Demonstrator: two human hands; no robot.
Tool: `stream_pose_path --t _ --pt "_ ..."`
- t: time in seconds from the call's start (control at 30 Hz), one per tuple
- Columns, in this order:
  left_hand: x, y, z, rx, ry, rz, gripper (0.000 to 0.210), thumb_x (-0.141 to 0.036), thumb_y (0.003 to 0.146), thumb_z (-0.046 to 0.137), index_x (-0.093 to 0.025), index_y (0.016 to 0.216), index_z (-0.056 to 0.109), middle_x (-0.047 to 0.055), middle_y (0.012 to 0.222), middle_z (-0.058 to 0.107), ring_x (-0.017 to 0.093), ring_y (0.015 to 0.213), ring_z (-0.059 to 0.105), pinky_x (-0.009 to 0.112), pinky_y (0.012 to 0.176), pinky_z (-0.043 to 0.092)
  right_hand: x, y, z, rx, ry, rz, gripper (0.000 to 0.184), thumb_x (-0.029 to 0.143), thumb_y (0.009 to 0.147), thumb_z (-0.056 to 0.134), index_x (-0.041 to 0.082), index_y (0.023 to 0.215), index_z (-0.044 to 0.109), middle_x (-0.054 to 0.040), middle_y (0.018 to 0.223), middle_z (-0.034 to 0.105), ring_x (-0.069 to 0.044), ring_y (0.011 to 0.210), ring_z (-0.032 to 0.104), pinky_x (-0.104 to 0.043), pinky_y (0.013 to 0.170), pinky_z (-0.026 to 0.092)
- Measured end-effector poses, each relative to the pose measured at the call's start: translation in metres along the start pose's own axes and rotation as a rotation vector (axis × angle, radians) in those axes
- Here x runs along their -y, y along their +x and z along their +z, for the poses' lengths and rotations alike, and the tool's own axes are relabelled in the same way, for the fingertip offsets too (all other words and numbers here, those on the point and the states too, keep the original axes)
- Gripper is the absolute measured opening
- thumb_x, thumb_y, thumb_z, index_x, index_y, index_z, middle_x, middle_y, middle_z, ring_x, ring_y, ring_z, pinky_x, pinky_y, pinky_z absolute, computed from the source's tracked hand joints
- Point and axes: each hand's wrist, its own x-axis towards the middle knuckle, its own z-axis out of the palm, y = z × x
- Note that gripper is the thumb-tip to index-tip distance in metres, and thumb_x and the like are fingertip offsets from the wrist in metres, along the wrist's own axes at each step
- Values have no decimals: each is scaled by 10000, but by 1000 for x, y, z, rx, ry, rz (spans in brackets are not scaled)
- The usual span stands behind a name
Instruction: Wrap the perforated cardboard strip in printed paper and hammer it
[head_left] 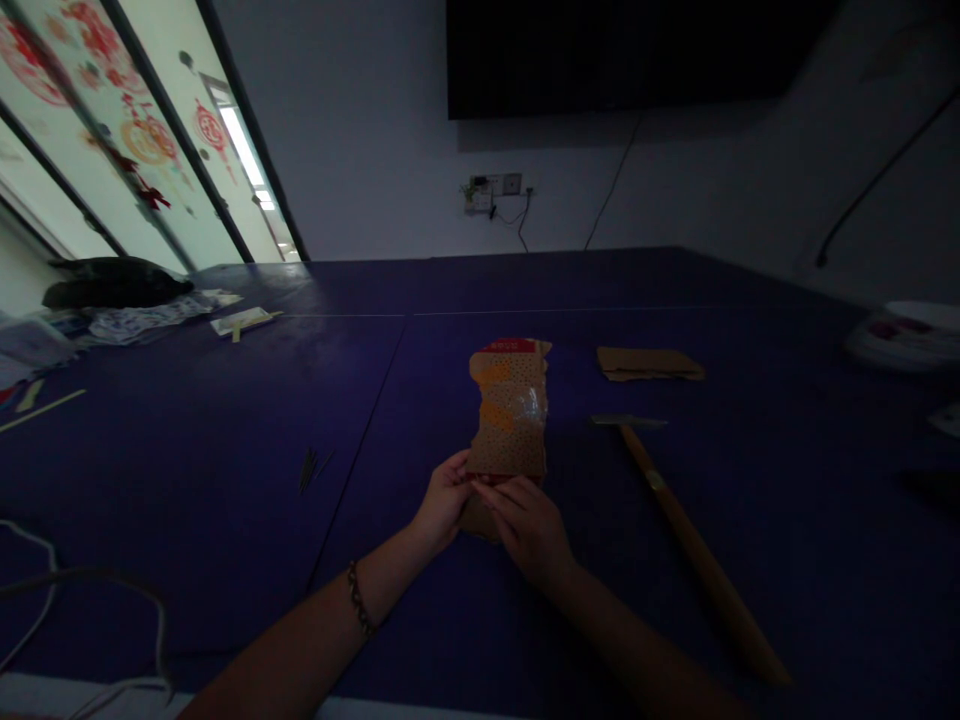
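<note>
A torn piece of brown cardboard (517, 425) with dark dots, orange print and a red far edge stands out in front of me, a shiny patch on its right side. My left hand (444, 500) pinches its near left corner. My right hand (529, 525) closes its fingers on the near edge, where a red strip shows. Below the hands lies more brown cardboard (481, 520), partly hidden. To the right lies a hammer (697, 545) with a long wooden handle and a narrow metal head. Several thin dark nail-like pieces (307, 470) lie to the left.
Folded cardboard (650, 363) lies beyond the hammer on the dark blue table (420, 385). A white tray (241, 320), papers (146, 318) and a black bag (116, 283) are at the far left. Pale cables (105, 575) loop at the near left; a white bowl-like container (911, 335) stands right.
</note>
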Motion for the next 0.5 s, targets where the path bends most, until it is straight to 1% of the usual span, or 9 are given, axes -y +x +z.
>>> stream_pose_path --t 0.17,0.33,0.5 --pt "0 0 1 -1 7 3 397 -78 510 658 -146 895 594 20 735 661 102 603 586 205 601 429 -2 -1 2 11 -6 14 307 89 800 403 172 1038 580 -48 767 631 -176 722 512 -310 639 459" --pt "0 0 1 20 4 9 401 -111 518 680 -141 907 590 51 816 665 134 681 601 234 646 434 -7 -3 5 -32 -4 53 301 113 810 422 188 1061 570 -53 804 622 -174 742 509 -302 638 459" --pt "-1 -2 2 16 5 -1 397 -118 517 688 -148 900 589 34 772 662 117 623 589 239 641 433 -7 -3 4 -55 -17 82 299 129 820 412 194 1062 573 -56 803 613 -176 745 509 -303 635 456"
